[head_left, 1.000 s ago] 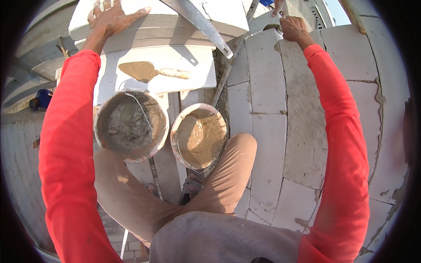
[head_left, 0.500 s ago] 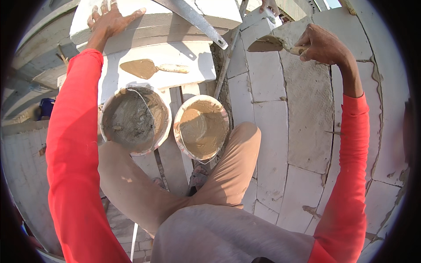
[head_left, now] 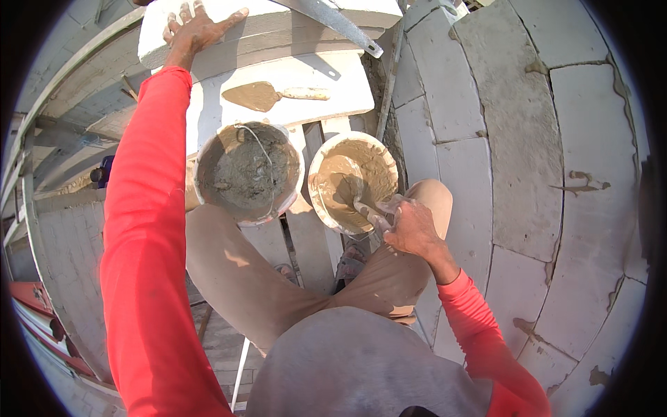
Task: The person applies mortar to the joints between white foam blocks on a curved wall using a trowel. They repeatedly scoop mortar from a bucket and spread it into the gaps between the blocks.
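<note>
My left hand (head_left: 196,31) lies with spread fingers on top of a white block (head_left: 271,26). My right hand (head_left: 414,228) is closed round the handle of a trowel (head_left: 366,210). Its blade dips into wet brown mortar inside the right bucket (head_left: 314,182), partly hidden by the mortar and bucket wall. Just left of it stands another bucket (head_left: 297,170) holding thicker grey mortar, its wire handle across the top. A second trowel (head_left: 254,96), coated in mud, rests on the lower white block (head_left: 347,87). A hand saw (head_left: 335,26) lies over the upper block.
To my right runs a surface of pale blocks (head_left: 462,187) with mortar in the joints and a grey-smeared strip (head_left: 517,132). My knees flank the buckets, which stand on planks (head_left: 309,243). A wooden rail (head_left: 73,62) curves along the left.
My right hand has brought the trowel down from above the blocks at the upper right into the brown-mortar bucket. My left hand remains on the block. Another person's hand at the top has left view.
</note>
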The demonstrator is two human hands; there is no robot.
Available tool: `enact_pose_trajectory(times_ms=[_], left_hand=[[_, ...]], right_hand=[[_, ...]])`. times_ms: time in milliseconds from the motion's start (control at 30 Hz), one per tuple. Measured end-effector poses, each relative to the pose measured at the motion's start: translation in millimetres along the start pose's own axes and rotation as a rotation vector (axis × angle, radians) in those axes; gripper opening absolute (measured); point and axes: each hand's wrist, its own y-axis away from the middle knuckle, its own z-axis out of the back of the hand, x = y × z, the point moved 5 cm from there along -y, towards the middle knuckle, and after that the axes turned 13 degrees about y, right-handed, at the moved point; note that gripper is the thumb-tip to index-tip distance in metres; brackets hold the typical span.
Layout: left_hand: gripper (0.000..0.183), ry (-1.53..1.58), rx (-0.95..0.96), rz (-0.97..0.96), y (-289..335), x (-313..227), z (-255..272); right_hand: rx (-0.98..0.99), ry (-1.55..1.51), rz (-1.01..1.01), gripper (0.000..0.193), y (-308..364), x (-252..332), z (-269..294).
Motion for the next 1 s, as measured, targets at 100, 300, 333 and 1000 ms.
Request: enact_pose_trajectory(times_ms=[100, 300, 333, 1000], left_hand=[[0.142, 0.037, 0.021, 0.000, -3.3, -5.4, 6.8], [0.142, 0.041, 0.152, 0.045, 30.0, 3.0, 25.0], [0.142, 0.050, 0.184, 0.043, 40.0, -0.9, 23.5], [0.138, 0.051, 0.321, 0.256, 6.9, -33.8, 41.7]], right_hand=[[-0.176, -0.408, -0.113, 0.033, 16.7, -28.3, 1.0], [-0.207, -1.398, -0.483, 0.038, 44.8, -90.4, -43.4], [-0.250, -1.468, -0.374, 0.039, 46.3, -91.8, -46.5], [-0.129, -1.561, -0.379, 0.036, 17.8, -132.6, -54.7]])
